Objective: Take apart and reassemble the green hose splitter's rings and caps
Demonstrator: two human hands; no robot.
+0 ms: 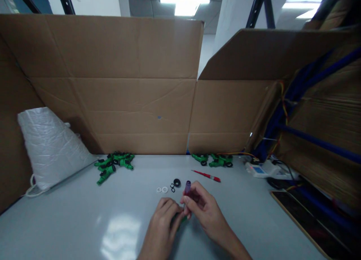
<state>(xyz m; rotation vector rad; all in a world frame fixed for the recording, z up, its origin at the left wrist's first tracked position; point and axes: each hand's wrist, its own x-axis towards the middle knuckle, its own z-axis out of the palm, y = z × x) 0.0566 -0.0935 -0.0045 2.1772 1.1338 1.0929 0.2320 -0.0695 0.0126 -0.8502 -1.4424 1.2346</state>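
Note:
My left hand [161,226] is closed around a small green plastic fitting [184,218], most of which the fingers hide. Between the fingertips of my right hand [208,214] is a screwdriver [187,186] with a dark purple-red translucent handle. It stands nearly upright, its lower end down at the fitting; the contact point is hidden. Just beyond the hands lie two white rings [164,190], several small black rings [173,190] and a thicker black ring [176,182]. A red voltage-tester-like screwdriver [207,176] rests flat farther back on the right.
Green fittings with black parts lie in a left pile [115,164] and a right group [221,160] along the cardboard wall [141,113]. A stuffed white bag [53,147] leans at left. A power strip [258,170], cables and blue metal frame [310,138] occupy the right side.

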